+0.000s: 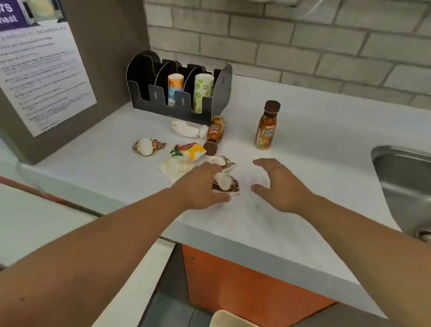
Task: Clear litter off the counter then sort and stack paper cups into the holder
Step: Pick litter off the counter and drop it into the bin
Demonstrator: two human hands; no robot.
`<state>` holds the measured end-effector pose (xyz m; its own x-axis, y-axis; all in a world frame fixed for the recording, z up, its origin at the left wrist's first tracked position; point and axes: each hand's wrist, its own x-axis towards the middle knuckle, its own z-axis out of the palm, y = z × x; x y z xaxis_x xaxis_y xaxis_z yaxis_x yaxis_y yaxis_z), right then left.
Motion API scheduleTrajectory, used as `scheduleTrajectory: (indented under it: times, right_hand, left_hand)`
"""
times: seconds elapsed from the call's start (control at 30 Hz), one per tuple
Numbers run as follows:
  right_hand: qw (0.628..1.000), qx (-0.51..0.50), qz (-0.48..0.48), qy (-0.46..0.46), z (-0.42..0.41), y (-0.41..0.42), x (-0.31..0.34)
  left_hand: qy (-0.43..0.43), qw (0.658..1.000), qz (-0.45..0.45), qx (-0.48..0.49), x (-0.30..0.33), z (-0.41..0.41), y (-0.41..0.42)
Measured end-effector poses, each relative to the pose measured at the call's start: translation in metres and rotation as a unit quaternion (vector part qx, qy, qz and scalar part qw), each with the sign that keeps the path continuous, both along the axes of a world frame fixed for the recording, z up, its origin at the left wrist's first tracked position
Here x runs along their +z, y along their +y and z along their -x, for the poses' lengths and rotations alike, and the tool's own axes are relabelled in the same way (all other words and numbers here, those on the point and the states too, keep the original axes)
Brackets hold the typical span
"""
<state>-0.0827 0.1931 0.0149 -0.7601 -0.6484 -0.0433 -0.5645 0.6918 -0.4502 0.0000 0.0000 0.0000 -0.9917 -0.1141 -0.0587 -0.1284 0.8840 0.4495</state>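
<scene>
One counter [306, 125], pale grey. One black cup holder [162, 101] at back w/ 2 cup stacks. 2 brown bottles: one upright [267, 126], one lying [216, 131]. Approx 5 crumpled cups/wrappers near front-centre. Left hand [201, 186] pinches a brown-patterned crushed cup [229, 184]; right hand [278, 186] spread open, holding nothing.
</scene>
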Motion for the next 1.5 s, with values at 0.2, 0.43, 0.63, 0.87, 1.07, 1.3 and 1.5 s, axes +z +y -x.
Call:
scheduleTrajectory:
  times: [0.2,0.43,0.63,0.87,1.07,1.3,1.5]
  right_hand:
    - [0.999,-0.042,0.027,-0.018,0.056,-0.062,-0.023]
    - [0.999,-0.040,-0.027,-0.024,0.085,-0.105,-0.054]
    - [0.984,-0.119,0.089,-0.101,0.092,-0.096,-0.052]
    - [0.907,-0.253,0.291,-0.169,0.048,-0.043,-0.050]
    - [0.901,-0.204,0.362,-0.129,-0.047,0.023,-0.037]
    - [0.933,-0.081,0.339,-0.091,-0.161,0.112,-0.072]
    - [0.949,-0.115,0.228,-0.183,-0.207,0.146,-0.196]
  left_hand:
    - [0.049,0.998,0.029,-0.020,-0.048,0.029,-0.017]
    - [0.115,0.993,-0.006,-0.036,-0.063,0.031,-0.025]
    - [0.127,0.989,-0.068,-0.010,-0.062,0.027,-0.026]
    - [0.154,0.985,-0.066,0.032,-0.056,-0.012,0.006]
    - [0.246,0.960,-0.102,0.091,-0.058,-0.093,0.068]
    - [0.233,0.956,-0.151,0.099,-0.103,-0.186,0.128]
    - [0.057,0.975,-0.173,0.125,-0.214,-0.219,0.142]
